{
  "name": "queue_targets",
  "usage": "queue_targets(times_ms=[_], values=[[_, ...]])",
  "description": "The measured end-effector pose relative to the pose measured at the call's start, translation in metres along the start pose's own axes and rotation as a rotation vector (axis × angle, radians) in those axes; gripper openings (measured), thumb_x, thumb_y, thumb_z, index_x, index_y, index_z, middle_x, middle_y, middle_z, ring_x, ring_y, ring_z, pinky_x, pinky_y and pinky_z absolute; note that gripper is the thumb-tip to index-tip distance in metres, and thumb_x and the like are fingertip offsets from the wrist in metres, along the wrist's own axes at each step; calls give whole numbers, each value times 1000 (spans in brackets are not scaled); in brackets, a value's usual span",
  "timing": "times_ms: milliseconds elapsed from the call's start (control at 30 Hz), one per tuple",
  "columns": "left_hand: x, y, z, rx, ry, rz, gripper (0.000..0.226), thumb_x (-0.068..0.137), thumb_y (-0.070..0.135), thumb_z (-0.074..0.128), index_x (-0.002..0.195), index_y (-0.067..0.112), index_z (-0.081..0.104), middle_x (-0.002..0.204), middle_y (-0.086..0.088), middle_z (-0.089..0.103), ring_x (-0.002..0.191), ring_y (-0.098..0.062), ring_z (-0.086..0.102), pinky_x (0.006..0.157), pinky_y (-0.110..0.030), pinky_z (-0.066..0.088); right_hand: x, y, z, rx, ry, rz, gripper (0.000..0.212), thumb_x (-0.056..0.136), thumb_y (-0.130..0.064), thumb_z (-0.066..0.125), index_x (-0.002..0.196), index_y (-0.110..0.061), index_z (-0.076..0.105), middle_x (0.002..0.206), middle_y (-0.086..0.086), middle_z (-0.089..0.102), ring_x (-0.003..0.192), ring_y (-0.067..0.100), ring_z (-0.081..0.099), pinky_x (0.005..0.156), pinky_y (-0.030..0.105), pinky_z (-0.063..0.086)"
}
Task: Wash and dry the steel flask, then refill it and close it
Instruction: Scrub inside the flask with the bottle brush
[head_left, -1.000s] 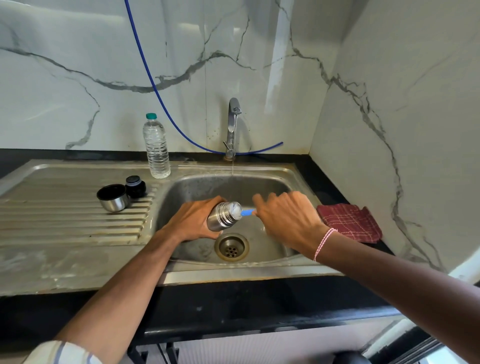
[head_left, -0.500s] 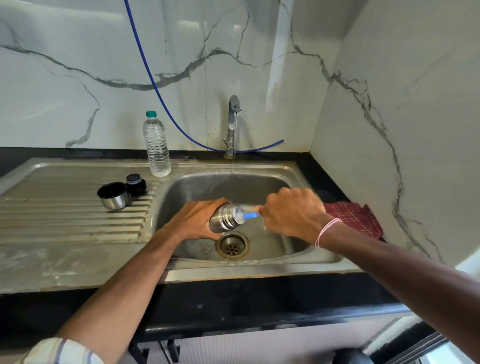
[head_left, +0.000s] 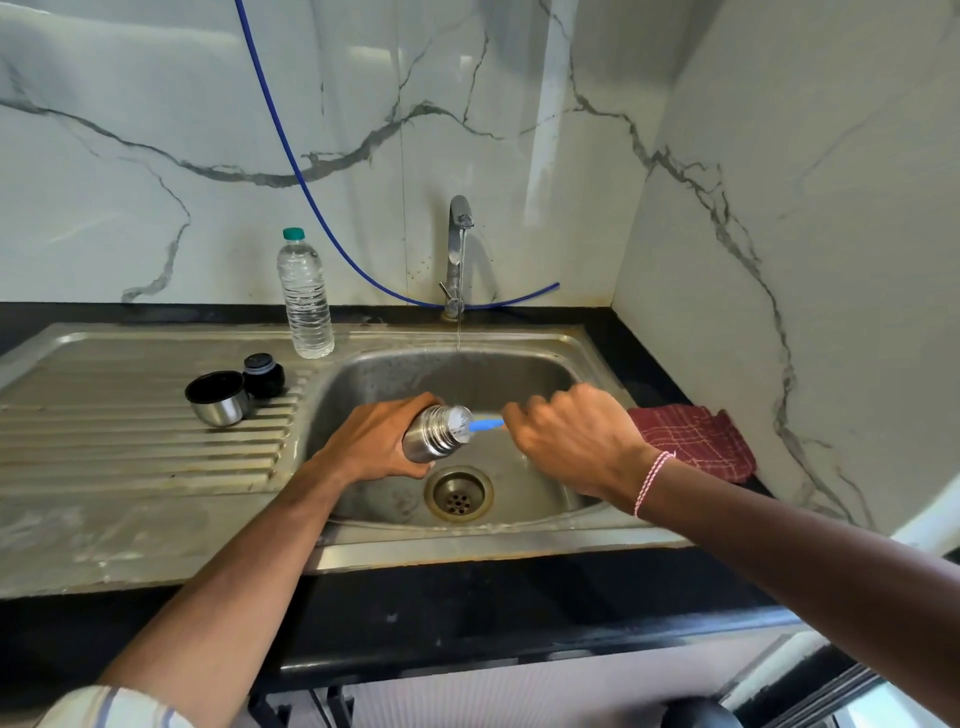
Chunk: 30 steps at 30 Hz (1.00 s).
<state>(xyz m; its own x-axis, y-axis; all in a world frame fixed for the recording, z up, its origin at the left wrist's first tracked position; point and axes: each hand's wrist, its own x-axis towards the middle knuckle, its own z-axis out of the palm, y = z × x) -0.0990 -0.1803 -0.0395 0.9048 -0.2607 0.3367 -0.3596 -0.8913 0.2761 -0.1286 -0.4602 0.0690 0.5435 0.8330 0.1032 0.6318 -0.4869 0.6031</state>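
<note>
The steel flask (head_left: 434, 435) lies tilted over the sink basin (head_left: 540, 374), its foamy mouth pointing right. My left hand (head_left: 382, 441) grips its body. My right hand (head_left: 569, 436) grips the blue handle of a brush (head_left: 485, 425) whose head is inside the flask's mouth. On the draining board stand the steel cup lid (head_left: 218, 397) and the black stopper (head_left: 263, 375). A thin stream runs from the tap (head_left: 458, 249) into the basin behind the flask.
A clear plastic water bottle (head_left: 305, 296) with a green cap stands at the basin's back left corner. A red checked cloth (head_left: 693, 441) lies on the black counter right of the sink. A blue hose (head_left: 311, 197) hangs along the marble wall. The drain (head_left: 458, 492) sits below the flask.
My right hand has shifted slightly left and right with the brush handle, working the brush in the flask's mouth. The flask and left hand stay nearly in place.
</note>
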Motion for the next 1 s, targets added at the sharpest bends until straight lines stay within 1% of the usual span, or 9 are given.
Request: queue_targets(times_ms=[100,167,367,467,567,633,767,900,1000], values=[[0,1,2,41,-32,34,74,66,48,83,131,36,49,112,15,68,89,-7,64,75,-28,52,6,5,-8,298,-228,146,27,107,-23,40,120,-11,61,93,5,61,75,23,57,66,38,49],[1,3,3,67,-37,51,76,67,50,83,133,34,50,114,13,68,89,-6,63,75,-25,46,9,7,-9,336,-284,190,27,107,-25,42,121,-13,63,95,5,62,79,23,58,72,39,51],[2,5,3,-44,18,-8,75,65,54,83,130,38,50,113,14,70,87,-7,63,74,-27,50,6,-5,8,-151,175,167,19,97,-10,45,108,-9,60,93,10,61,84,30,57,81,46,43],[2,4,2,-47,23,-12,76,64,53,84,130,38,49,112,15,70,86,-5,62,75,-30,54,7,-1,12,-170,242,111,28,98,-7,34,95,-12,61,80,7,58,68,27,55,68,41,44],[2,3,1,-2,29,5,75,64,49,85,130,38,50,112,16,69,85,-3,60,73,-28,53,5,-4,3,-31,99,87,14,98,-17,51,90,-15,62,72,2,59,51,21,48,48,33,33],[2,2,2,12,31,21,74,65,48,84,129,37,50,110,16,69,83,-4,61,72,-29,55,6,-5,-6,144,-53,185,15,102,-25,49,97,-19,61,75,-1,58,58,21,48,53,34,32],[1,3,3,28,15,53,73,66,51,81,131,34,50,113,13,69,88,-9,65,74,-30,55,18,12,-14,510,-290,369,32,106,-42,42,93,-18,58,75,-1,51,74,21,57,71,37,51],[2,1,4,-29,12,11,74,64,52,84,128,38,50,110,14,70,87,-10,66,75,-31,55,18,4,-3,118,20,209,18,103,-27,47,109,-20,62,91,4,60,82,27,60,73,41,44],[2,0,4,-93,15,-25,74,63,52,85,126,41,49,108,15,70,85,-8,66,75,-31,56,11,2,3,-145,181,52,37,97,-10,31,112,-11,64,105,13,62,98,33,59,88,49,44]])
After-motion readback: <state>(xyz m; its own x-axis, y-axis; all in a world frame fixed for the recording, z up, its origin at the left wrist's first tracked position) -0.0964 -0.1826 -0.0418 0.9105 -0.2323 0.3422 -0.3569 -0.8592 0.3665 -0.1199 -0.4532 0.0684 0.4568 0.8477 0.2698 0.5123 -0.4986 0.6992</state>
